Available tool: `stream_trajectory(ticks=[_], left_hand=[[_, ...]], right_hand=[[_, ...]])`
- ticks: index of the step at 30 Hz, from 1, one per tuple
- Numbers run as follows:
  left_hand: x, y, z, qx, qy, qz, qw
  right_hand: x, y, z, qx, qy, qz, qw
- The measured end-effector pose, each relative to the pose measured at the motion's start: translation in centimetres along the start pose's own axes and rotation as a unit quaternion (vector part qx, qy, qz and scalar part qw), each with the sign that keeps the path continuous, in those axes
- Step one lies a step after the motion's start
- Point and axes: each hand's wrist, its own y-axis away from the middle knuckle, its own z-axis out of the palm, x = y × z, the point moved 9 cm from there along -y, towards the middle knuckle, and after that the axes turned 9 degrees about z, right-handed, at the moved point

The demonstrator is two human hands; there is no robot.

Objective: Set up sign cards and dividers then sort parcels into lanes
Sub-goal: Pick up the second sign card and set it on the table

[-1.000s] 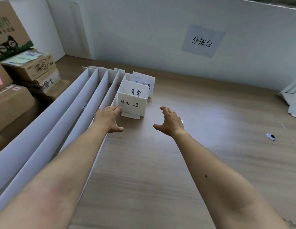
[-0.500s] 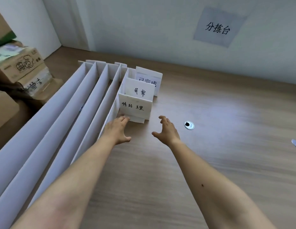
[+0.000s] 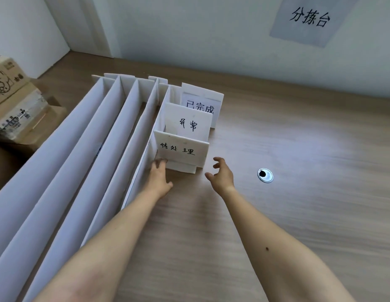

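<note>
The task looks close to its start. Three white sign cards stand one behind another. The front sign card [image 3: 181, 150] is nearest, the middle sign card [image 3: 188, 123] is directly behind it, and the back sign card [image 3: 201, 105] stands further behind, its lower part hidden. The long white dividers [image 3: 115, 149] lie bunched side by side to the left of the front sign card. The closest one is right against its left edge, though I cannot tell whether they touch. The gaps between them are narrow slots, so I judge that cards and dividers have not reached their final places. The parcels [image 3: 13, 101], brown cardboard boxes, are stacked well to the left of the front sign card, beyond the dividers. None of them lies in a lane, so all the sorting is left to do.

The left hand [image 3: 160, 179] is released, its straight fingers touching the lower left corner of the front sign card. The right hand [image 3: 222, 176] is just right of that card's foot and apart from it, with its fingers loosely curled round nothing. Both hands seem poised to take up this card. A round grommet [image 3: 265, 175] sits in the wooden surface [image 3: 287, 225], further right of the front sign card.
</note>
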Motion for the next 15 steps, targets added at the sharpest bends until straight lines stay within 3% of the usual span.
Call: stream_trajectory(ticks=[15], left_hand=[[1.2, -2.1, -1.8, -0.004, 0.044, 0.011, 0.999]], right_hand=[[-3.9, -1.5, -0.6, 0.032, -0.044, 0.003, 0.999]])
